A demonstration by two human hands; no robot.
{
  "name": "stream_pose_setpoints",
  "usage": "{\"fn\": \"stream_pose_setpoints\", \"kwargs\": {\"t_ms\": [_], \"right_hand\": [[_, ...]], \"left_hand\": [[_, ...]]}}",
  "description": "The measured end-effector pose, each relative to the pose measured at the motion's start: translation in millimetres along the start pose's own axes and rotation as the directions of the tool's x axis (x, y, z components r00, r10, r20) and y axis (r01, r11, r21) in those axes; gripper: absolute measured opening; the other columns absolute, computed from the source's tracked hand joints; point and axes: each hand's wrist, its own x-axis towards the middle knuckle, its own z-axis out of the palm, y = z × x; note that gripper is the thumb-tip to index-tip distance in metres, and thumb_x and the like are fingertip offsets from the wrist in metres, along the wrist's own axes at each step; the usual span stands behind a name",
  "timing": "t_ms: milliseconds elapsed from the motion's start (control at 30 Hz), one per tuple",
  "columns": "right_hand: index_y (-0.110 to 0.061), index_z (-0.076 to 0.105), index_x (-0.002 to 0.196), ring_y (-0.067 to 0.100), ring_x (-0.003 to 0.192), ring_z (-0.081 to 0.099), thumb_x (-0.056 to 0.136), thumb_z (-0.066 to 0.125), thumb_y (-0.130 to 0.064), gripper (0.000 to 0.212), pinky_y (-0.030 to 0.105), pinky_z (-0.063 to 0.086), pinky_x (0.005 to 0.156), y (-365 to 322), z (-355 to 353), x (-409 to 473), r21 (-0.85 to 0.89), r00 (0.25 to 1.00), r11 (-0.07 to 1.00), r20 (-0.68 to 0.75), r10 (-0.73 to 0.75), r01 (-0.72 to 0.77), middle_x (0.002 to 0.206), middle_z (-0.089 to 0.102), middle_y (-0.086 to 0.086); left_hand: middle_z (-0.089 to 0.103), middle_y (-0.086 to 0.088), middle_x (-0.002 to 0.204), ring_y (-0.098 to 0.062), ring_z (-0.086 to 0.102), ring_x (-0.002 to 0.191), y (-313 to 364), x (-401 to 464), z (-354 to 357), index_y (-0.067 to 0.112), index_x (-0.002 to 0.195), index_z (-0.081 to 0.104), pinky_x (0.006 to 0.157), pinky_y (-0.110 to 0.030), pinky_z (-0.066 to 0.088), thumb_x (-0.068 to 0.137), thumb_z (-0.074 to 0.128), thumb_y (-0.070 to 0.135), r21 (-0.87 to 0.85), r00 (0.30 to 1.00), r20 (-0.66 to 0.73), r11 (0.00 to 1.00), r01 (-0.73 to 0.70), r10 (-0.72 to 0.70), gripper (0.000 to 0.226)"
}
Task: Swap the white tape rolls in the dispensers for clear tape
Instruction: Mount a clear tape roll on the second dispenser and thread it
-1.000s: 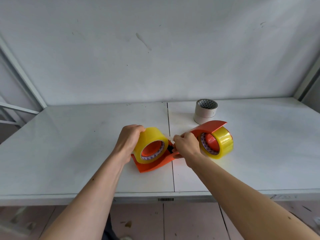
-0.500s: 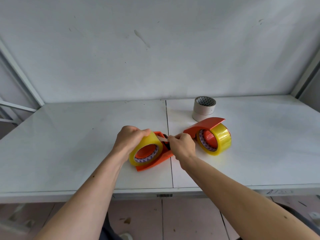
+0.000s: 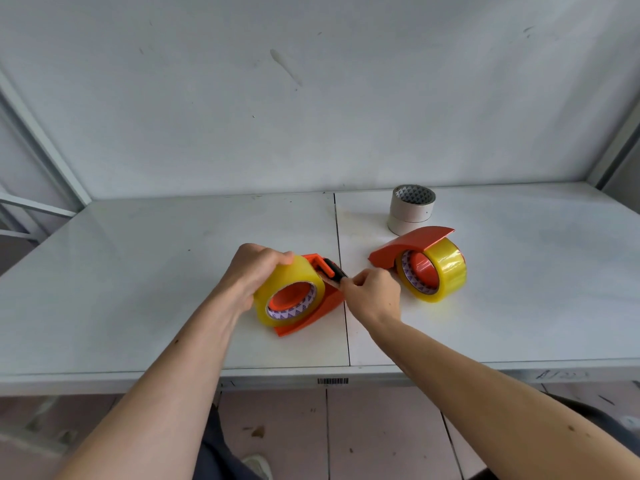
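Observation:
An orange dispenser (image 3: 313, 318) lies near the table's front middle with a yellowish clear tape roll (image 3: 277, 289) seated on its hub. My left hand (image 3: 252, 271) grips that roll from the top and left. My right hand (image 3: 370, 294) pinches the tape's free end at the dispenser's black toothed cutter (image 3: 334, 270). A second orange dispenser (image 3: 398, 249) sits to the right, holding another clear roll (image 3: 446, 271). Two white tape rolls (image 3: 410, 214) stand stacked behind it.
The white table (image 3: 138, 271) has a seam down its middle and a front edge with a barcode label (image 3: 332, 381). A white wall backs it, and metal frame posts (image 3: 41, 147) rise at both sides. Tiled floor lies below.
The left dispenser with its roll has been lowered and tilted onto the table. My right hand moved from between the dispensers to the cutter, drawing the tape end across it.

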Motion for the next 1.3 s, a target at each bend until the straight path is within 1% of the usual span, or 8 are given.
{"fn": "stream_pose_setpoints", "kwargs": {"t_ms": [200,367,500,633,867,1000,1133,1300], "right_hand": [[-0.008,0.07,0.079,0.025,0.074,0.065,0.087,0.063,-0.025,0.02,0.029,0.047,0.059,3.5,-7.3,15.7,-0.014,0.997,1.0,-0.074,-0.02,0.019,0.077,0.069,0.008],[-0.011,0.068,0.089,0.026,0.085,0.064,0.092,0.06,-0.032,0.022,0.034,0.05,0.067,-2.2,-6.2,22.1,-0.037,1.0,0.999,-0.013,-0.02,0.02,0.091,0.068,0.007],[-0.007,0.066,0.098,0.028,0.089,0.065,0.097,0.055,-0.029,0.025,0.043,0.056,0.08,-7.3,-4.4,27.3,0.011,1.0,1.0,0.012,-0.005,0.005,0.097,0.069,0.011],[-0.006,0.058,0.104,0.031,0.094,0.067,0.099,0.05,-0.028,0.025,0.051,0.057,0.086,-9.2,-1.8,29.7,0.087,0.997,0.995,0.067,0.049,-0.055,0.105,0.068,0.014],[-0.001,0.045,0.12,0.038,0.095,0.066,0.103,0.04,-0.019,0.025,0.053,0.062,0.07,-14.1,-3.9,24.2,0.19,0.98,0.97,0.158,0.122,-0.151,0.115,0.056,0.019],[-0.002,0.045,0.117,0.039,0.091,0.069,0.105,0.038,-0.022,0.025,0.048,0.063,0.065,-16.3,-9.0,25.7,0.349,0.976,0.914,0.146,0.164,-0.206,0.109,0.056,0.017],[-0.003,0.045,0.108,0.037,0.085,0.07,0.105,0.038,-0.022,0.021,0.042,0.061,0.054,-16.8,-10.7,27.2,0.464,0.975,0.859,0.136,0.174,-0.217,0.1,0.058,0.017],[-0.002,0.046,0.098,0.029,0.06,0.067,0.106,0.033,-0.021,0.024,0.033,0.056,0.042,-18.4,-11.4,28.6,0.583,0.962,0.765,0.155,0.226,-0.274,0.083,0.06,0.016]], "left_hand": [[0.067,-0.013,0.085,-0.027,0.061,0.075,-1.6,-2.3,-0.8,0.004,0.083,0.068,0.07,-0.034,0.046,0.075,0.073,0.027,0.024,0.999,0.027,0.999,-0.037,0.037,0.024],[0.039,-0.002,0.06,-0.021,0.039,0.058,-2.6,-2.5,0.5,0.018,0.059,0.041,0.059,-0.031,0.03,0.064,0.075,0.055,0.145,0.994,0.001,0.983,-0.109,0.11,0.05],[0.047,0.002,0.052,-0.019,0.047,0.054,-5.1,-2.7,-0.5,0.018,0.052,0.046,0.057,-0.03,0.036,0.06,0.078,0.066,0.241,0.992,0.0,0.963,-0.123,0.127,0.058],[0.054,-0.001,0.051,-0.021,0.052,0.053,-5.9,-1.3,-6.0,0.017,0.051,0.053,0.056,-0.03,0.039,0.053,0.076,0.061,0.251,0.995,0.015,0.963,-0.098,0.098,0.05],[0.04,0.002,0.045,-0.02,0.041,0.047,-6.2,1.2,-7.6,0.022,0.045,0.037,0.056,-0.031,0.033,0.055,0.08,0.063,0.176,0.996,-0.005,0.98,-0.089,0.092,0.06],[0.036,-0.006,0.058,-0.021,0.037,0.056,-4.7,2.5,-11.6,0.024,0.049,0.031,0.061,-0.033,0.03,0.045,0.08,0.067,0.1,0.996,-0.033,0.992,-0.081,0.085,0.065],[0.048,-0.009,0.064,-0.022,0.047,0.059,-3.0,1.1,-15.6,0.021,0.054,0.043,0.063,-0.034,0.038,0.043,0.08,0.068,0.051,0.998,-0.015,0.997,-0.062,0.063,0.061],[0.068,-0.012,0.075,-0.023,0.063,0.068,-3.7,4.1,-20.4,0.007,0.087,0.074,0.07,-0.036,0.05,0.047,0.079,0.068,-0.056,1.0,-0.007,0.998,-0.024,0.024,0.073]]}}
